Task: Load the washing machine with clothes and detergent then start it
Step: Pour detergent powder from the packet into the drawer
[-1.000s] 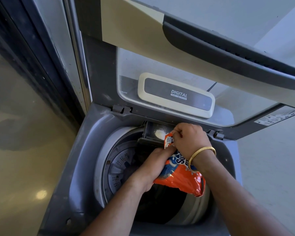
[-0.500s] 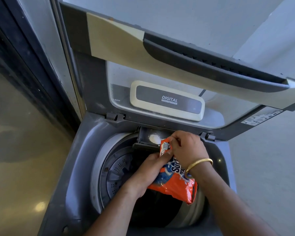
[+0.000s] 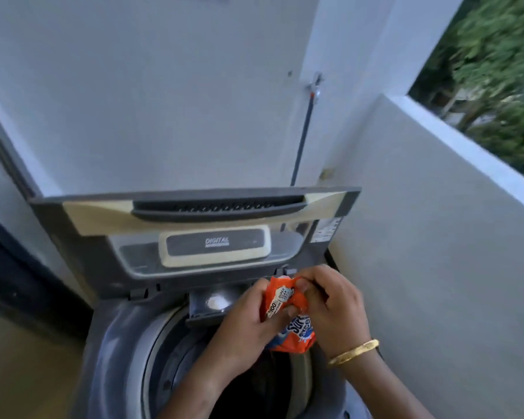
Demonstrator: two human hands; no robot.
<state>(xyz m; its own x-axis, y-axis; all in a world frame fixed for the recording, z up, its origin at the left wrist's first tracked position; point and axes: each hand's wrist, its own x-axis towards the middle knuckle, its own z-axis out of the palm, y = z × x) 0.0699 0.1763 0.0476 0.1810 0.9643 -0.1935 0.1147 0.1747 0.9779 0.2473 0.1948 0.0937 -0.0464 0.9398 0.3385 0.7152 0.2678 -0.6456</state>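
A grey top-loading washing machine [image 3: 112, 352] stands below me with its lid [image 3: 194, 213] raised upright against the wall. An orange detergent packet [image 3: 285, 300] is held upright over the drum's back rim. My left hand [image 3: 242, 325] grips its lower left side. My right hand [image 3: 330, 306], with a gold bangle on the wrist, pinches its top right corner. Just left of the packet, the pulled-out detergent drawer [image 3: 215, 303] holds a small white heap of powder. The drum [image 3: 254, 385] is dark inside; its contents cannot be made out.
White walls close in behind and to the right of the machine. A tap with a dark hose [image 3: 312, 92] runs down the back wall behind the lid. A dark door frame [image 3: 0, 267] stands at the left. Greenery shows through an opening at the upper right.
The packet has been tipped back upright and lifted away from the drawer, with both hands now at its top. My head has tilted up, showing the wall and lid.
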